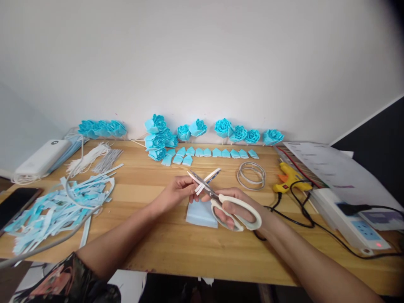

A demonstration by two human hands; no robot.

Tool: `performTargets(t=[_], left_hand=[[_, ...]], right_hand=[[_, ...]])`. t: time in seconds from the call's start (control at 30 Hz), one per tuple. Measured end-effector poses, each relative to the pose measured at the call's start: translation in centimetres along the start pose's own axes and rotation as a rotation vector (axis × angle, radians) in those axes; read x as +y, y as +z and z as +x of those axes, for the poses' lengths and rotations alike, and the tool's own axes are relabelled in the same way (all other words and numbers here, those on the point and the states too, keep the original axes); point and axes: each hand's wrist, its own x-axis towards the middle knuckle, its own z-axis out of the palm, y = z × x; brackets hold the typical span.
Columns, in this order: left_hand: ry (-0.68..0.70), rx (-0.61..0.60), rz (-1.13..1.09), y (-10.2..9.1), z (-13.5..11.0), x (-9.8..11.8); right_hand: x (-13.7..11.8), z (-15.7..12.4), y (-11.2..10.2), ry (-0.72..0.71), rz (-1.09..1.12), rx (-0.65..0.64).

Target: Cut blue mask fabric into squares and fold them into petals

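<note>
The left hand [181, 189] pinches a thin white strip [199, 188] between its fingers. The right hand [236, 192] is wrapped around the pale handles of the scissors [213, 195], with fingers through the loops. The blades point up and to the left, and the strip crosses them over the middle of the wooden tabletop [151, 248]. I cannot tell if the blades are cutting it. Just below the hands lies a light blue sheet [202, 216].

Behind the hands are small blue pieces [217, 152] in rows. Past them, puffy blue flowers [222, 127] are near the wall [202, 63], in a few groups. To the right are shiny rings [251, 182], lying partly on top of each other, and a yellow glue gun [288, 177]. Near it is a white power strip [356, 223] with a small red light. On the left is a messy pile of blue and white strips [59, 206]. A dark phone [17, 204] lies next to the pile.
</note>
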Motion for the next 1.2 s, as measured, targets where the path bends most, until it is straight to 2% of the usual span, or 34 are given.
performTargets(t=[0.13,0.2,0.27,0.37,0.5,0.73,0.93,1.2], left_hand=[[-0.014,0.113,-0.070,-0.4,0.4,-0.7],[0.008,0.173,-0.123,-0.6,0.6,-1.0],[0.039,0.202,-0.194,-0.8,0.8,-1.1],[0.061,0.181,-0.276,-1.0,1.0,-1.3],[0.063,0.160,-0.331,-1.0,1.1,-1.3],[0.067,0.139,-0.367,-1.0,1.2,-1.3],[0.078,0.083,-0.343,-0.6,1.0,-1.2],[0.118,0.056,-0.336,-0.4,0.9,-1.4]], right_hand=[[-0.2,0.0,0.7,0.120,-0.067,-0.063],[-0.4,-0.1,1.0,0.089,-0.076,-0.083],[-0.6,-0.2,1.0,-0.021,-0.068,-0.073],[-0.9,-0.3,0.4,-0.178,-0.060,-0.067],[-1.1,-0.4,-0.3,-0.241,-0.063,-0.073],[-0.4,-0.3,-0.7,-0.176,-0.105,-0.138],[-0.2,-0.4,-0.7,-0.099,-0.096,-0.110],[-0.3,-0.2,-0.4,-0.101,-0.066,-0.104]])
